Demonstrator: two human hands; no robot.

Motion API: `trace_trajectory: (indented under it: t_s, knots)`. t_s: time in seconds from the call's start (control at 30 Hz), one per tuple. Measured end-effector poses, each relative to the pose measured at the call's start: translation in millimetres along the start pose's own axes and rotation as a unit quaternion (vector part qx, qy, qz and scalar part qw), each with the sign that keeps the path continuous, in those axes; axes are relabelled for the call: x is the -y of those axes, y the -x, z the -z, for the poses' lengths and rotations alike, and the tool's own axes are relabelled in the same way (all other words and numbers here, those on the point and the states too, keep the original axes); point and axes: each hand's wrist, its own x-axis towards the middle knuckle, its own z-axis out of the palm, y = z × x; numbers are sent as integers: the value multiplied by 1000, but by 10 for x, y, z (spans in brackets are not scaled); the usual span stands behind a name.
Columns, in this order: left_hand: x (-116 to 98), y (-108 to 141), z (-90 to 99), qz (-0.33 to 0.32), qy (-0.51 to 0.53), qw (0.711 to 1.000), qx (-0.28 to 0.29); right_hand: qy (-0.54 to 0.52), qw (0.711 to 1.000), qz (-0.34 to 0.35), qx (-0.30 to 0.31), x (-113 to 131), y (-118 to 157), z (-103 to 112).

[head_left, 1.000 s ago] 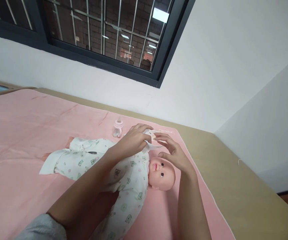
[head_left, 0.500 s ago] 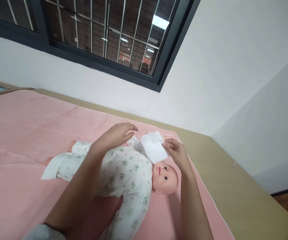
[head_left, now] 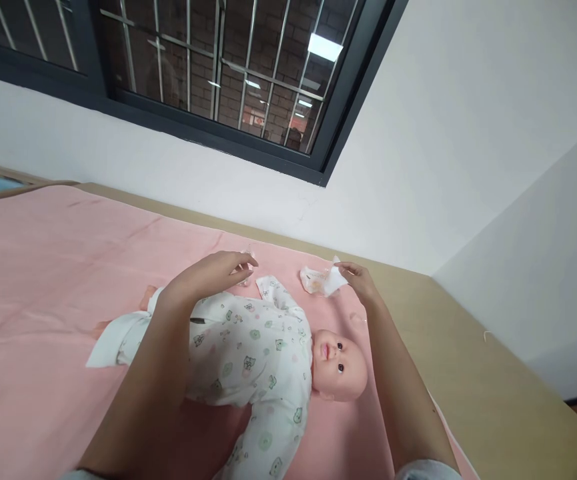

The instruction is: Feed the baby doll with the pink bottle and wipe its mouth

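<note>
A baby doll (head_left: 341,367) in white patterned clothes (head_left: 248,347) lies on its back on a pink sheet (head_left: 43,267), its head to the right. My right hand (head_left: 361,279), beyond the doll's head, pinches a white cloth (head_left: 335,280) between thumb and fingers. Beside that cloth lies a crumpled clear plastic wrapper (head_left: 312,280). My left hand (head_left: 223,270) is over the far side of the doll's body, fingers apart, near another clear plastic piece (head_left: 247,277) partly hidden behind it. Nothing shows in its grasp.
A pale wooden surface (head_left: 448,340) runs along the back and right of the sheet. White walls (head_left: 468,133) rise behind it, with a dark-framed barred window (head_left: 218,127) above.
My right hand has moved the white cloth away from the doll's head toward the sheet's far edge, and it now looks smaller and folded. My left hand has shifted left. Clear plastic pieces now show.
</note>
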Motion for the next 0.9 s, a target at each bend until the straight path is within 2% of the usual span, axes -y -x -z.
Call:
trace_trajectory:
  t_s: [0.17, 0.33, 0.5, 0.7, 0.9]
  knots:
    - [-4, -12, -2, 11, -16, 1000, 9, -62, 998, -17, -15, -141, -240, -35]
    - [25, -33, -17, 17, -19, 999, 28, 26, 996, -76, 24, -344, -190, -50]
    - [84, -53, -45, 20, -15, 999, 40, 108, 990, -85, 22, -486, -100, -3]
    - [96, -50, -26, 25, -14, 999, 33, 239, 968, -55, -51, -554, -26, 155]
    - [147, -36, -17, 37, -26, 999, 18, 293, 943, -53, -148, -580, 345, 281]
